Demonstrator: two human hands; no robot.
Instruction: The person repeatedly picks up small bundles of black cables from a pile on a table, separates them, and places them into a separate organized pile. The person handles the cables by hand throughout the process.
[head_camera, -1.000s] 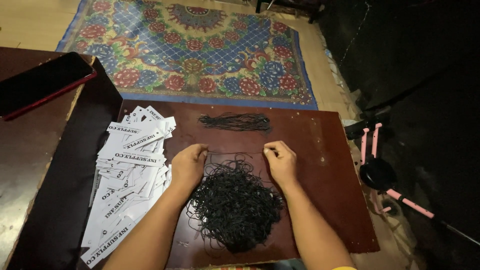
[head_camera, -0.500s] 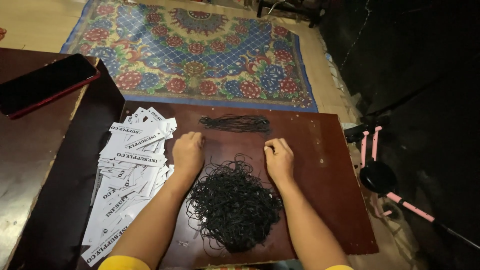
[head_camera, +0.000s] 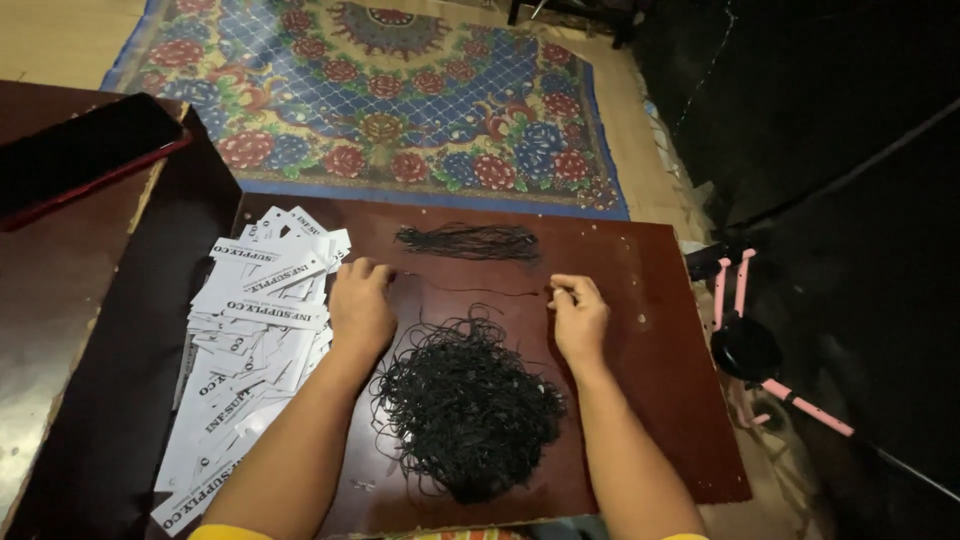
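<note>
**One black string stretched between both hands**

I see my left hand (head_camera: 362, 305) and right hand (head_camera: 578, 315) resting on the brown board (head_camera: 650, 300), each with fingertips pinched together on an end of a single black string (head_camera: 475, 291) lying straight between them. Just below it sits the tangled pile of strings (head_camera: 465, 405). A neat bundle of strings (head_camera: 468, 241) lies above, apart. White paper tags (head_camera: 255, 330) spread beside my left hand.
</note>
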